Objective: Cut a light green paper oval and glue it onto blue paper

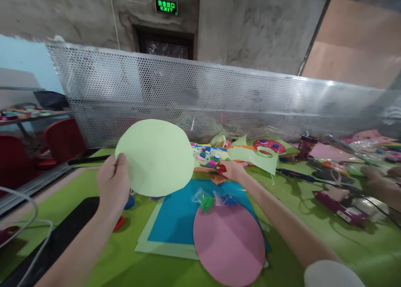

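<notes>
My left hand point(114, 180) pinches the left edge of a pale green paper disc point(156, 157), raised above the table with its flat face toward me. In my right hand point(231, 170) is a pair of red-handled scissors point(221, 168), whose blades point left toward the disc's right side, apart from my left hand. Below lies a pink paper oval point(230, 245) on blue paper point(172, 220). Small clear bags holding a green lump point(206, 202) and a blue lump rest at its top edge. A pale green paper offcut point(257, 157) with a curved cut-out lies beyond my right hand.
A perforated metal screen point(219, 99) stands along the table's far edge. On the right are a glue gun point(294, 175), a purple-and-white object point(341, 209), pink paper, plastic bags and another person's hand point(379, 184). White cables point(46, 228) curve at the left, near red chairs point(64, 140).
</notes>
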{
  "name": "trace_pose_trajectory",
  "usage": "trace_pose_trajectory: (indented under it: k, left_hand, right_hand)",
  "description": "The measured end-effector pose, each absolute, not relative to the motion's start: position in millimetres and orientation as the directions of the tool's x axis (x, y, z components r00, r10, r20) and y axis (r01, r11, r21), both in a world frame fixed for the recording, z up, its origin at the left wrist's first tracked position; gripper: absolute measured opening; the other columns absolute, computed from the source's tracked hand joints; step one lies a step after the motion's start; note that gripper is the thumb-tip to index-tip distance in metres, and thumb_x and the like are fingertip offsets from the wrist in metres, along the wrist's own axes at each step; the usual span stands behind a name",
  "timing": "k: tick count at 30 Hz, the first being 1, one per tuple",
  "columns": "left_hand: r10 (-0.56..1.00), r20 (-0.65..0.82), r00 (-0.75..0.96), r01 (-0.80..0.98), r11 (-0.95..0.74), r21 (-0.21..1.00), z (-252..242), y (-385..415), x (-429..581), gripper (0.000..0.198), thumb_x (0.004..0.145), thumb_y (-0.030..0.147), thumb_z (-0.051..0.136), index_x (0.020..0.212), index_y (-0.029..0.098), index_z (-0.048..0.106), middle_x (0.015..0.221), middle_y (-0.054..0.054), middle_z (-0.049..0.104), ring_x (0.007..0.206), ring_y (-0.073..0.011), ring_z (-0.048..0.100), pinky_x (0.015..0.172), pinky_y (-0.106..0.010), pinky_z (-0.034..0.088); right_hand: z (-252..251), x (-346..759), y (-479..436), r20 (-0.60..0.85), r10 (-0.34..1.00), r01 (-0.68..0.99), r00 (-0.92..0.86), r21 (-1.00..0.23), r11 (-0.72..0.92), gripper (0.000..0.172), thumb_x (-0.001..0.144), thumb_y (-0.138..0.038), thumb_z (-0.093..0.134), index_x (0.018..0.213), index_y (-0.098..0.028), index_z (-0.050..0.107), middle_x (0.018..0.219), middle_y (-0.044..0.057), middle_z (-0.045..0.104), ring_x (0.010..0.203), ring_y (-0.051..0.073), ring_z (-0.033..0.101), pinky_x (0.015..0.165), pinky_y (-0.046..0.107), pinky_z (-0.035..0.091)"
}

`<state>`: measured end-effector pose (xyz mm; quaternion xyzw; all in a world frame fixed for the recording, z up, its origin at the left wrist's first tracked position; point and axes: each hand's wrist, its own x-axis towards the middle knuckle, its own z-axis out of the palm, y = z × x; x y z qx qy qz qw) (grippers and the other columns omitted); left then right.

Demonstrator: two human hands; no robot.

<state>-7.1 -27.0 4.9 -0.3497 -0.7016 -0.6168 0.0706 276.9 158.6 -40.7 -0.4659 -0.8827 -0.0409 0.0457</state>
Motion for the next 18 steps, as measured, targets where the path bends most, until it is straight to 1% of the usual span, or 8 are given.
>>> trace_pose_trajectory:
  k: [5,9,14,16,18]
  left_hand:
    - [0.406,0.535,-0.741,0.579,-0.018,0.815,7,-29,-2,0.029,0.086,0.04,0.05,0.099,0.016,0.058,0.093,-0.004,0.063,0.078,-0.017,0.061,0.07,-0.037,0.052]
    - [0.41,0.542,-0.733,0.584,-0.029,0.811,8,-30,-1,0.029,0.086,0.039,0.05,0.101,0.016,0.057,0.094,-0.004,0.063,0.078,-0.0169,0.061,0.07,-0.037,0.052]
    - [0.368,0.565,-0.739,0.597,-0.033,0.802,2,-26,-12,0.03,0.086,0.04,0.05,0.1,0.016,0.058,0.093,-0.004,0.063,0.078,-0.0171,0.062,0.07,-0.037,0.052]
    - [0.341,0.569,-0.748,0.601,-0.015,0.799,-1,-25,-19,0.03,0.086,0.041,0.05,0.099,0.016,0.058,0.091,-0.003,0.063,0.077,-0.0166,0.062,0.07,-0.037,0.052]
    - [0.314,0.565,-0.763,0.597,0.01,0.802,-3,-23,-25,0.029,0.086,0.041,0.049,0.098,0.015,0.058,0.089,-0.003,0.063,0.074,-0.016,0.061,0.067,-0.036,0.052]
  right_hand:
    - [-40,268,137,0.161,0.809,0.824,-0.565,0.056,0.564,0.027,0.089,-0.029,0.054,0.112,-0.016,0.054,0.109,0.007,0.059,0.09,0.02,0.06,0.075,0.039,0.051]
    - [-25,268,130,0.262,0.792,0.83,-0.551,0.08,0.551,0.028,0.089,-0.029,0.053,0.114,-0.016,0.054,0.113,0.008,0.057,0.095,0.021,0.059,0.079,0.041,0.05]
    - [-11,304,120,0.365,0.77,0.839,-0.524,0.068,0.539,0.023,0.089,-0.029,0.052,0.108,-0.016,0.057,0.109,0.007,0.06,0.097,0.021,0.058,0.084,0.043,0.046]
    - [-15,325,110,0.381,0.784,0.857,-0.49,0.048,0.513,0.021,0.089,-0.029,0.052,0.104,-0.016,0.058,0.104,0.006,0.062,0.093,0.02,0.059,0.081,0.04,0.046]
    - [-22,344,99,0.388,0.804,0.876,-0.452,0.023,0.481,0.019,0.085,-0.025,0.055,0.101,-0.015,0.059,0.099,0.007,0.064,0.089,0.02,0.06,0.074,0.036,0.047]
